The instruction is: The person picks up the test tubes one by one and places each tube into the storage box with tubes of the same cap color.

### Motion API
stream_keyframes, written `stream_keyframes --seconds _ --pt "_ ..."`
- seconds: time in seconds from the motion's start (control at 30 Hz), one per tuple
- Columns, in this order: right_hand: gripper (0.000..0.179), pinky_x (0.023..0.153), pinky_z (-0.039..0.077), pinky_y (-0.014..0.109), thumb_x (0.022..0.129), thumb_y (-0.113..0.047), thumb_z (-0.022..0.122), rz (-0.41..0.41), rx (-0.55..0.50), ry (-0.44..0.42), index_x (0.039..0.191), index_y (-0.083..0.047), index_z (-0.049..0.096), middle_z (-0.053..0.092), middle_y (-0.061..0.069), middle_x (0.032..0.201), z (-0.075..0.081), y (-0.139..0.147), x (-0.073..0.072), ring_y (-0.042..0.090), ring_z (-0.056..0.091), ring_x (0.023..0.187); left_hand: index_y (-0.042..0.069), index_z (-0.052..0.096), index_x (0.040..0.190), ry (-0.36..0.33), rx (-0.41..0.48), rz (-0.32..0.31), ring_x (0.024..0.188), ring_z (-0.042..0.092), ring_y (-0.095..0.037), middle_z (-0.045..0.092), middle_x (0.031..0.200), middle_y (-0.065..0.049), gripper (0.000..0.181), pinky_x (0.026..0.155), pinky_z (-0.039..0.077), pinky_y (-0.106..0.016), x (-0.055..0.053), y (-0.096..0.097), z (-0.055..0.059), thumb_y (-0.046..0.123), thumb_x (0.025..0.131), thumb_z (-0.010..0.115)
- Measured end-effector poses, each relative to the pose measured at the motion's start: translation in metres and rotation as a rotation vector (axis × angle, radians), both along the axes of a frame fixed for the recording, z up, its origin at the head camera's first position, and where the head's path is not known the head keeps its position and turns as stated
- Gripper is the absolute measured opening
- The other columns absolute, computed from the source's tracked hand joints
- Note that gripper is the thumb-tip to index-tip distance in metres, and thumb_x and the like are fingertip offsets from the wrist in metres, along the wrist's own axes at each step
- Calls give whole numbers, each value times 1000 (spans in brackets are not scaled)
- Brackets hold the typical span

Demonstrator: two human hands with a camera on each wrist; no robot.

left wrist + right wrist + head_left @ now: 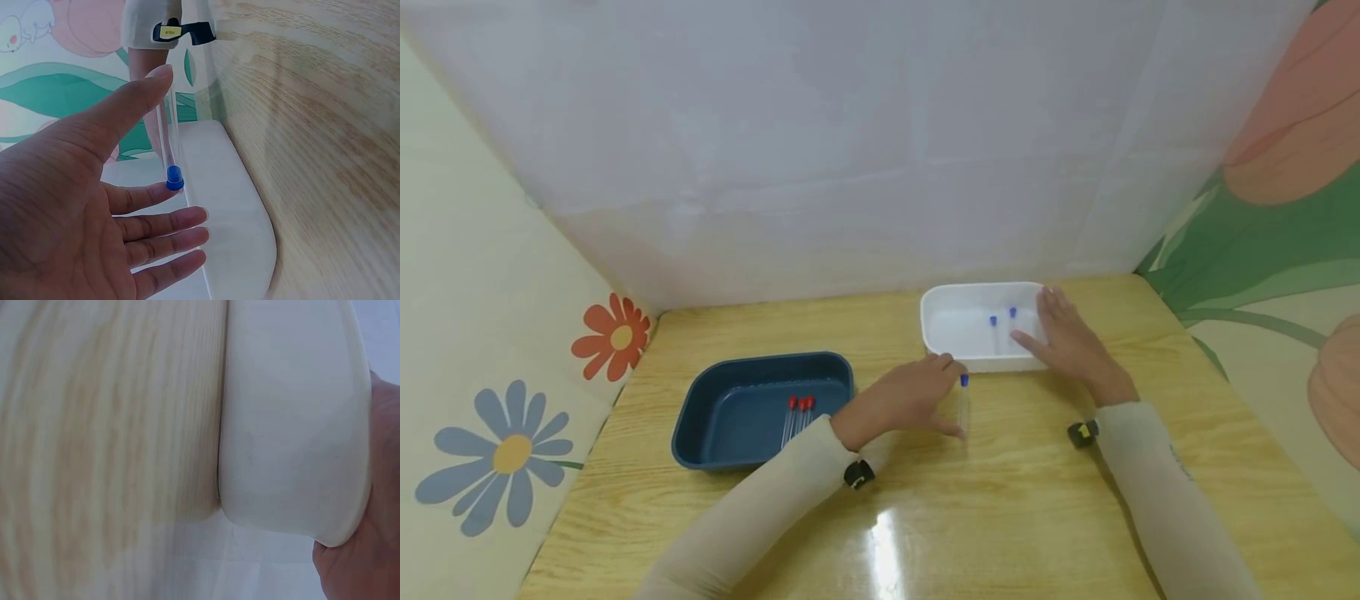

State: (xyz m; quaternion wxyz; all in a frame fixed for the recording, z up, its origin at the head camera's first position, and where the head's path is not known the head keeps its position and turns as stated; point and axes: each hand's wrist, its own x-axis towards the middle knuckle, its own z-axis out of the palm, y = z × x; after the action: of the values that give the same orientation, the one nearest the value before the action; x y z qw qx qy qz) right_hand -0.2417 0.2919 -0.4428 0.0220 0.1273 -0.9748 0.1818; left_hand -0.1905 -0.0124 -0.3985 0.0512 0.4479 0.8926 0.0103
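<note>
My left hand (910, 396) pinches a clear test tube with a blue cap (964, 407) between thumb and index finger, the other fingers spread. In the left wrist view the tube (174, 134) runs from the thumb tip to the index finger, its blue cap at the index finger. It is just in front of a white tray (940, 321). Over that tray's right end rests my right hand (1071, 337), fingers extended along the rim and thumb over the inside. Two blue-capped tubes (996, 333) lie in the tray. The right wrist view shows the tray's outer wall (294, 425), with the fingertips hidden.
A dark blue bin (715, 417) stands at the left on the wooden table (1000, 500), holding three red-capped tubes (793, 408), partly covered by the left forearm. A white backdrop (850, 167) rises behind the table, with flower-printed panels (490, 292) at both sides.
</note>
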Motion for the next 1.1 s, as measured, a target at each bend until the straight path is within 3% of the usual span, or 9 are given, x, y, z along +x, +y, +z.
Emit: stream_keyframes --seconds 0.33,0.7,1.1 --pt "99 124 -1 50 102 -67 34 6 2 16 158 8 2 -13 17 166 -2 1 -2 36 -10 154 6 46 146 14 18 -12 114 55 -19 55 131 -7 91 92 53 -31 -3 1 7 65 82 74" --pt "100 124 -1 50 101 -68 34 -5 3 3 159 7 2 -14 15 166 -4 2 -2 32 -13 154 6 44 150 -31 44 7 119 55 -19 55 134 -7 93 98 51 -31 -11 0 12 65 83 73" --pt "99 124 -2 51 101 -69 33 -8 7 -6 159 6 0 -15 13 166 -3 2 -2 32 -14 154 6 41 151 -26 57 3 123 54 -21 53 139 -9 93 101 50 -34 -20 0 14 65 85 71"
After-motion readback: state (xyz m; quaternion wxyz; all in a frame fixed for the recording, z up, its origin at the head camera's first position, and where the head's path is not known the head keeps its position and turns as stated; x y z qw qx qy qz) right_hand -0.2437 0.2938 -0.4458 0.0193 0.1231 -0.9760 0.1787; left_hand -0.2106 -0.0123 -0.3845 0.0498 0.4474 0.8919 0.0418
